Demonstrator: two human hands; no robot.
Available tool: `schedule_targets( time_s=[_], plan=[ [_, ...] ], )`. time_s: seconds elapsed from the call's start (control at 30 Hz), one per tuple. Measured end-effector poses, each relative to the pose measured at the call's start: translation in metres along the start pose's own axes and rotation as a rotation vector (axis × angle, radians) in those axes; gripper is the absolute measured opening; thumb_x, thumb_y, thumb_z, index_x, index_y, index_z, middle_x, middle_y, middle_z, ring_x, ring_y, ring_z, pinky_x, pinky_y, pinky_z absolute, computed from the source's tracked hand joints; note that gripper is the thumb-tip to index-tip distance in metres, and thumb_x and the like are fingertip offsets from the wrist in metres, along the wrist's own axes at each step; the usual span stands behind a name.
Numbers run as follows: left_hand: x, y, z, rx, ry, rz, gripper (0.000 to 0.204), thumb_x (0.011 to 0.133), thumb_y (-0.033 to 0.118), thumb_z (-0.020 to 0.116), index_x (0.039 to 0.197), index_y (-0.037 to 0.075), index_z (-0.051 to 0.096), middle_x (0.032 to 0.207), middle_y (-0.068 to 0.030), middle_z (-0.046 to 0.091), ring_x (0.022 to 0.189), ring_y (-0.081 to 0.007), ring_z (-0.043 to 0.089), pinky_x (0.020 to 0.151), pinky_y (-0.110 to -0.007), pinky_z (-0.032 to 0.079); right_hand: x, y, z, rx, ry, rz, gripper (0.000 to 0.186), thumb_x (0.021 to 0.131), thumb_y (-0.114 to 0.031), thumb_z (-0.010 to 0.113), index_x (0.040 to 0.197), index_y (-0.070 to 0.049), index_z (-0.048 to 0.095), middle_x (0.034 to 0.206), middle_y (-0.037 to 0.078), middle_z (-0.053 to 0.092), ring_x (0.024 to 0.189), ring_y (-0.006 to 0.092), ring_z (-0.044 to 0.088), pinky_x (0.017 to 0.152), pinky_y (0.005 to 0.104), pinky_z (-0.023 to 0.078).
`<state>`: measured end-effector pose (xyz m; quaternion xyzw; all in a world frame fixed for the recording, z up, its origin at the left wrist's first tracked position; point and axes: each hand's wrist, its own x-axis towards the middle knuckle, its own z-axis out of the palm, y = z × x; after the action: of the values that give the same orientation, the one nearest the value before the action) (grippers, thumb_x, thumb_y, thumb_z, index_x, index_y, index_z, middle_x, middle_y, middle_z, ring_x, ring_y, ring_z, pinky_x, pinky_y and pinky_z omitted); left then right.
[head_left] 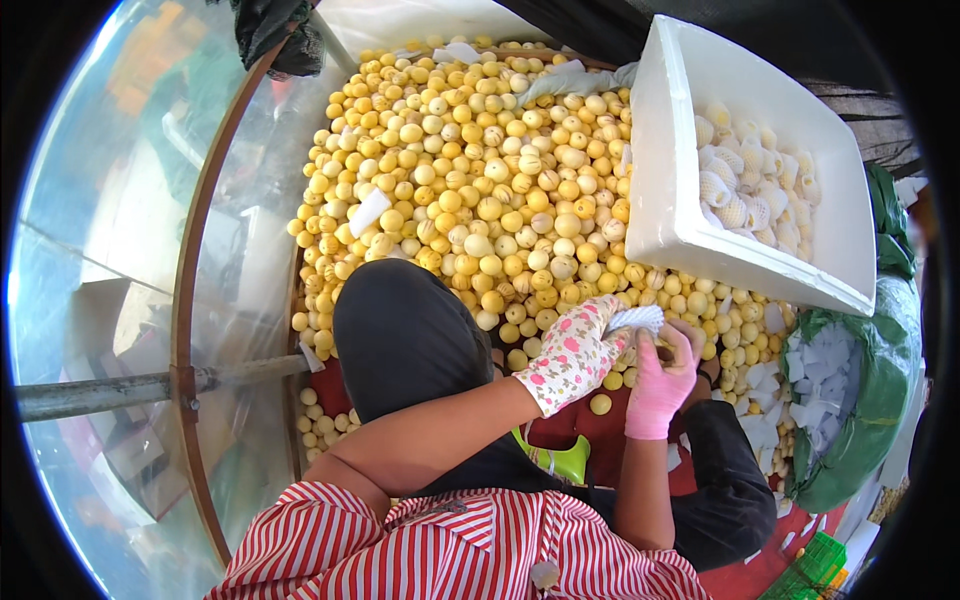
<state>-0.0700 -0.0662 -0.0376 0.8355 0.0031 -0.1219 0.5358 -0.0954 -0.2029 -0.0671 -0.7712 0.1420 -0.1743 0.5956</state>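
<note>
My left hand (575, 355), in a white glove with pink flowers, is closed round a white foam net sleeve (638, 319) above the fruit. The sleeve's ribbed end sticks out past the fingers toward the right. My right hand (662, 388), in a pink glove with the fingertips bare, meets that end with bent fingers and a raised thumb. Whether a fruit sits inside the sleeve is hidden by the fingers. Beyond both hands spreads a large heap of small round yellow melons (470, 190), some with brown streaks.
At the right, a white foam box (655, 215) holds several net-wrapped fruits (745, 185). Below it stands a green sack (835, 450) of white foam pieces. A curved brown bar (190, 250) and a metal pipe (100, 393) border the heap at left. A green crate (815, 565) is at lower right.
</note>
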Motion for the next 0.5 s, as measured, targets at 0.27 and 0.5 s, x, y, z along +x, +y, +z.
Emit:
schedule_targets(
  time_s=[0.27,0.5],
  plan=[
    [0.016,0.044,-0.064,0.333,0.002,0.378,0.028,0.085,0.025,0.066,0.104,0.004,0.063,0.099,-0.0164,0.062,0.091,-0.0340,0.063,0.078,-0.043,0.050,0.003,-0.064,0.013,0.865,-0.331,0.668,0.019,0.091,-0.012,0.063,0.108,-0.008,0.058,0.077,-0.004,0.054,0.057,0.0038,0.041,0.049,0.0187,0.033],
    [0.160,0.019,-0.171,0.107,-0.657,-0.136,0.039,0.092,0.037,0.061,0.114,0.006,0.067,0.107,-0.0129,0.068,0.095,-0.0247,0.065,0.085,-0.036,0.053,0.024,-0.061,0.051,0.547,-0.519,0.670,0.011,0.091,-0.008,0.059,0.097,-0.004,0.067,0.069,0.000,0.060,0.051,0.0060,0.050,0.046,0.0187,0.037]
  ],
)
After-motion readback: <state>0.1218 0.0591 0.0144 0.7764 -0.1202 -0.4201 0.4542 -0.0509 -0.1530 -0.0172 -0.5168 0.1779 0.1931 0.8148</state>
